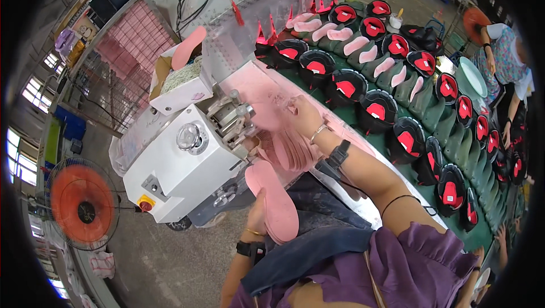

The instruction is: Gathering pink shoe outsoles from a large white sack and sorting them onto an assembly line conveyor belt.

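My left hand [258, 216] is closed round a small stack of pink insoles [273, 203] in front of my lap. My right hand [307, 117] is over the pink worktable, its curled fingers at the edge of a single pink insole [265, 114]. That insole is smeared by motion and lies beside the rollers [241, 110] of a white machine [184, 160]. Below my right hand, a fanned pile of pink insoles [290, 152] rests on the table next to the machine. My right fingertips are partly blurred.
A green conveyor [372, 123] at the right carries black boots [377, 109] with red insides and dark green shoe lasts. An open carton [184, 84] sits behind the machine. An orange fan [85, 209] stands at the left. Other people work at the far right.
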`<act>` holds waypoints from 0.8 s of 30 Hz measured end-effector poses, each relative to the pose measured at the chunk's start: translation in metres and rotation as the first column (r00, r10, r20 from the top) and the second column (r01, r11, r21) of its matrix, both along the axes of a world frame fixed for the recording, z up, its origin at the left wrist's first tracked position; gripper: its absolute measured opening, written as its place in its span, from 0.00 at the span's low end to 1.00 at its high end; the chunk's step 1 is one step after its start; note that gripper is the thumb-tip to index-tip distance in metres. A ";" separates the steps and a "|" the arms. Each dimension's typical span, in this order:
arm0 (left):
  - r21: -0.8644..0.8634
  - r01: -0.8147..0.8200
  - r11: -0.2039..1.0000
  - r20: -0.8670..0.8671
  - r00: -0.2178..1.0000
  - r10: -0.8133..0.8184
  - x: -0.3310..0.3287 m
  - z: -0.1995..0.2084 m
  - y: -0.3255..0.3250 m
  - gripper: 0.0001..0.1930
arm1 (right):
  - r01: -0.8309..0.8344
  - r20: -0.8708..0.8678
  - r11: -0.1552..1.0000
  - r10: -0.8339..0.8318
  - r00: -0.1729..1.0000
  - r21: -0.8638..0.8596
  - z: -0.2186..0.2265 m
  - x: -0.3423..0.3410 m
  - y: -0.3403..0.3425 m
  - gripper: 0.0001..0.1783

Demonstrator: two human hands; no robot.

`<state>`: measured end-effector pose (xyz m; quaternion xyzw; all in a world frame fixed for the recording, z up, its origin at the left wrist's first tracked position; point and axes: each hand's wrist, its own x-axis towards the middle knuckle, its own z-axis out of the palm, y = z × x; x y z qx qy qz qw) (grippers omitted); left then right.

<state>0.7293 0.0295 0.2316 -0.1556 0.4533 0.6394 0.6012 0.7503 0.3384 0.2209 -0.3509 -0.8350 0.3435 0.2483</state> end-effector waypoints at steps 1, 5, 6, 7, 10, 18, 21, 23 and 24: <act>0.006 -0.014 1.000 -0.003 1.000 0.014 0.002 0.005 0.002 0.22 | 0.006 0.042 1.000 -0.007 0.999 0.015 0.004 -0.001 -0.002 0.17; 0.025 -0.001 1.000 -0.061 0.998 0.003 0.002 0.009 -0.004 0.23 | -0.034 0.196 0.947 0.101 0.975 -0.319 -0.030 -0.021 -0.008 0.21; 0.030 -0.022 0.999 -0.062 0.998 0.023 0.001 0.010 -0.008 0.21 | -0.038 0.166 0.919 0.112 0.980 -0.392 -0.030 -0.034 -0.015 0.22; 0.037 -0.037 0.999 -0.062 0.997 0.039 0.003 0.014 -0.011 0.20 | -0.039 0.138 0.887 0.115 0.984 -0.460 -0.025 -0.045 -0.023 0.23; 0.040 -0.038 0.998 -0.063 0.997 0.041 0.004 0.031 -0.011 0.18 | 0.137 0.084 0.882 -0.111 0.990 -0.451 -0.068 -0.084 -0.019 0.25; 0.019 0.121 0.992 -0.418 0.903 -0.102 0.000 -0.024 -0.032 0.17 | 0.093 -0.173 0.631 -0.348 0.921 -0.770 -0.042 -0.047 0.018 0.15; 0.093 0.154 0.984 -0.176 0.975 -0.135 0.000 -0.005 -0.012 0.19 | 0.119 -0.286 0.633 -0.500 0.818 -0.765 -0.028 0.034 0.046 0.16; 0.098 0.141 0.985 -0.057 0.989 -0.136 0.004 0.001 -0.001 0.20 | 0.304 -0.254 0.678 -0.594 0.764 -0.670 -0.007 0.103 0.072 0.13; 0.094 0.153 0.984 -0.076 0.986 -0.146 0.004 0.002 0.004 0.20 | 0.395 -0.243 0.671 -0.651 0.719 -0.628 -0.007 0.143 0.090 0.12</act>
